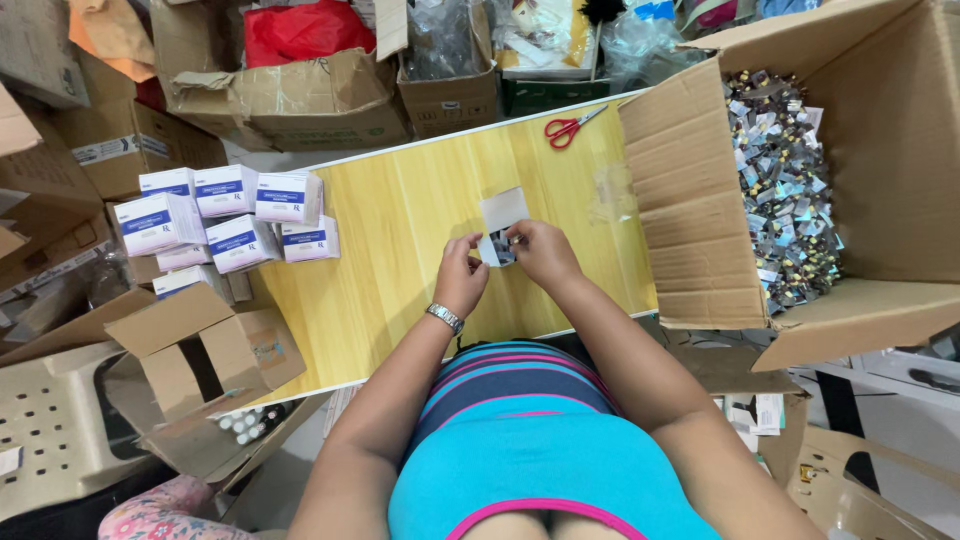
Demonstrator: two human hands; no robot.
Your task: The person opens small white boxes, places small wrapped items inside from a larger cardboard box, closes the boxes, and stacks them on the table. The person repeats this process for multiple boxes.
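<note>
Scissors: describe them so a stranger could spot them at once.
Start at the yellow table and follow it to its far edge, just left of the big open carton of small packets. The scissors lie flat there, closed. Their red handles mark them out; nothing else on the table is red.

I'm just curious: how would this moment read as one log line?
left hand: on small white carton | right hand: holds it too | scissors: idle on table

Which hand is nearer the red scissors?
Right. The right hand sits below the red scissors, slightly left; the left hand is farther down-left.
</note>
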